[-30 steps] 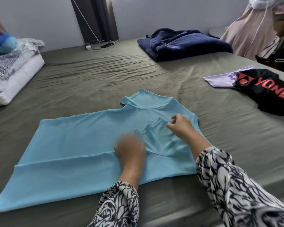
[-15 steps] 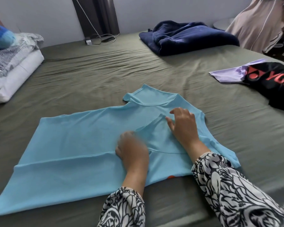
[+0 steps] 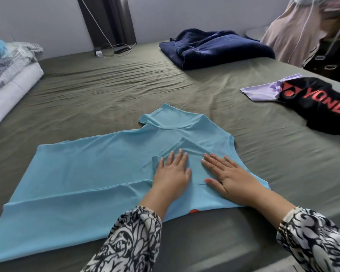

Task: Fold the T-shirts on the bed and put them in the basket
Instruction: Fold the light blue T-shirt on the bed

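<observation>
A light blue T-shirt [image 3: 82, 181] lies flat on the olive green bed [image 3: 126, 91], its near long edge folded over and a sleeve turned in onto the body at the right end. My left hand [image 3: 172, 173] lies flat with straight fingers on that folded sleeve. Beside it, my right hand [image 3: 229, 177] presses flat on the shirt's right part. A black T-shirt with red lettering [image 3: 322, 103] lies at the right edge over a lilac T-shirt [image 3: 259, 91]. No basket is in view.
A folded navy blanket [image 3: 214, 48] sits at the far right of the bed. Stacked pillows and bedding [image 3: 10, 75] occupy the left edge. A charger and cables [image 3: 112, 51] lie at the far side by a dark curtain. Clothes hang at the upper right [image 3: 302, 30].
Both hands went from curled and moving over the sleeve to lying flat side by side on it. The sleeve fold now lies smoother.
</observation>
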